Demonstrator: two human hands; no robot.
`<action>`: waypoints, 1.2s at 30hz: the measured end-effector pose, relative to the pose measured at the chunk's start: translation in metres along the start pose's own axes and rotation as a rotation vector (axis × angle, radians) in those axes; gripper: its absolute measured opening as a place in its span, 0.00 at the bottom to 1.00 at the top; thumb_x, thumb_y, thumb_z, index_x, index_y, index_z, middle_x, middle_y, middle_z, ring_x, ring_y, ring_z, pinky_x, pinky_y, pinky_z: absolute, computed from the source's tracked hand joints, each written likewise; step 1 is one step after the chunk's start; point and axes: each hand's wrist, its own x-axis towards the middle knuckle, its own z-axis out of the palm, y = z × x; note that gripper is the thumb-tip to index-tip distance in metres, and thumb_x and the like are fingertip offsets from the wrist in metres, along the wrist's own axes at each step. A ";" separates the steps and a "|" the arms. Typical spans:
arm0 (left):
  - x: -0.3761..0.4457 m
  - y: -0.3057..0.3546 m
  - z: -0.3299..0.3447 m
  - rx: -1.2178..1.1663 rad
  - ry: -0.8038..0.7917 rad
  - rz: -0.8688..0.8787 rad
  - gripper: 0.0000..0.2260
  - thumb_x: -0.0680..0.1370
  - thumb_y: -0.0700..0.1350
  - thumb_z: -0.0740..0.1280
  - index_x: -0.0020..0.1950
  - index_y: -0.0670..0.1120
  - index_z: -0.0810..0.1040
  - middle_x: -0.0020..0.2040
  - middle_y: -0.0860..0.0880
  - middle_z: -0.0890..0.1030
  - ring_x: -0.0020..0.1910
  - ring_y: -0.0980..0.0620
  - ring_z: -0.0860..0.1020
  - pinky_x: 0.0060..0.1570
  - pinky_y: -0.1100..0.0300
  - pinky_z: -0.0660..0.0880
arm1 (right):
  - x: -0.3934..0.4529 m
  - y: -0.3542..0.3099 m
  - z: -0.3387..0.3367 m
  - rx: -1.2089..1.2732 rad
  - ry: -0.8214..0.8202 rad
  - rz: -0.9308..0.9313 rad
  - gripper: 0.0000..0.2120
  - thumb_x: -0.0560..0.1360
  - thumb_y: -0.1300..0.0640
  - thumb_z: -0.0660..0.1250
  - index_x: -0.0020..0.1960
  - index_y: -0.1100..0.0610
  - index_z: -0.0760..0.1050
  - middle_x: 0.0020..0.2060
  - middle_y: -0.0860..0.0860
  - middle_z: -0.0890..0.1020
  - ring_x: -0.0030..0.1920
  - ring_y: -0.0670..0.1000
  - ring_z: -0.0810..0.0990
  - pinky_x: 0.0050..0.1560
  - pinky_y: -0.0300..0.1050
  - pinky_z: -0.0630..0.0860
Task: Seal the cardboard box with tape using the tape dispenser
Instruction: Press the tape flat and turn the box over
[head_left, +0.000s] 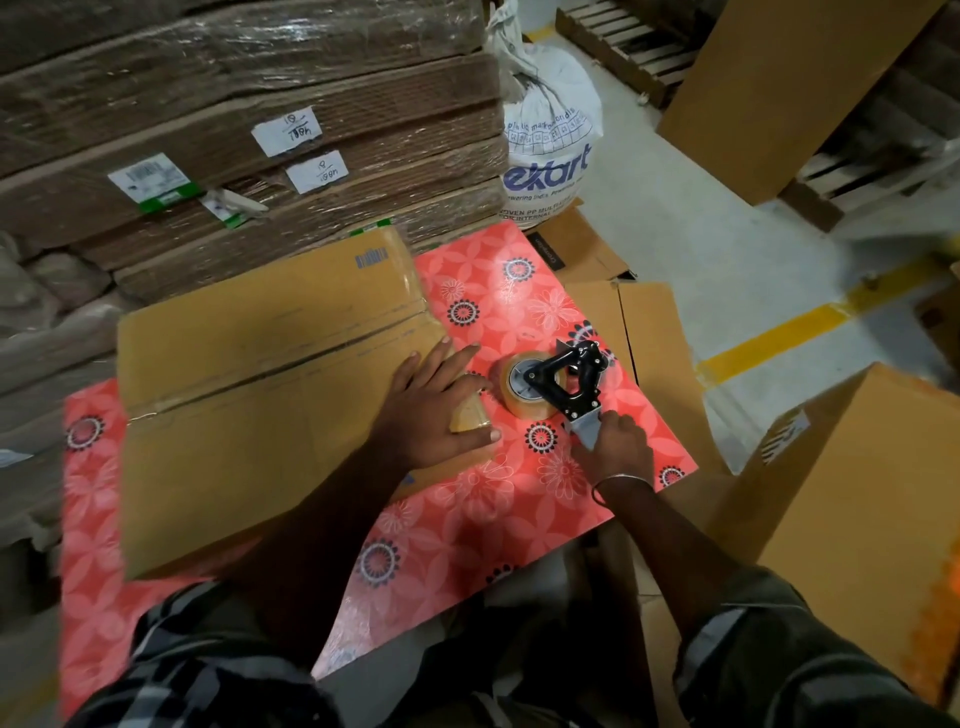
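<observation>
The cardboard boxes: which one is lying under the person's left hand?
The flat cardboard box on the red flowered table; the left hand presses its right end. The other boxes stand on the floor, untouched.

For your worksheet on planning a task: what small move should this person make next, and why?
Probably lift the tape dispenser to the near end of the cardboard box seam. The right hand already grips its handle on the floral table, the left hand presses the box's edge flat, and the seam looks only partly taped.

Left hand (434, 410) flat on cardboard box (270, 395); right hand (615, 444) grips tape dispenser (563, 382).
</observation>
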 end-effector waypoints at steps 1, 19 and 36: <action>0.001 0.000 -0.001 -0.014 -0.020 -0.002 0.31 0.75 0.76 0.57 0.74 0.65 0.67 0.84 0.60 0.51 0.84 0.53 0.43 0.80 0.41 0.47 | -0.004 -0.001 -0.004 -0.067 0.026 0.011 0.30 0.70 0.41 0.73 0.63 0.59 0.73 0.57 0.61 0.77 0.58 0.65 0.75 0.54 0.58 0.74; 0.006 -0.013 0.000 -0.183 -0.101 -0.134 0.27 0.83 0.62 0.58 0.82 0.62 0.57 0.85 0.59 0.45 0.84 0.52 0.42 0.80 0.41 0.44 | -0.056 -0.107 -0.017 0.815 0.078 -0.341 0.07 0.72 0.65 0.72 0.47 0.55 0.78 0.38 0.49 0.84 0.40 0.40 0.82 0.42 0.38 0.78; 0.002 -0.011 0.004 -0.169 -0.065 -0.132 0.25 0.84 0.62 0.56 0.81 0.64 0.58 0.85 0.59 0.43 0.84 0.54 0.41 0.80 0.44 0.44 | -0.126 -0.105 0.027 0.937 0.168 -0.226 0.15 0.76 0.69 0.61 0.54 0.54 0.81 0.51 0.47 0.85 0.53 0.46 0.83 0.55 0.47 0.79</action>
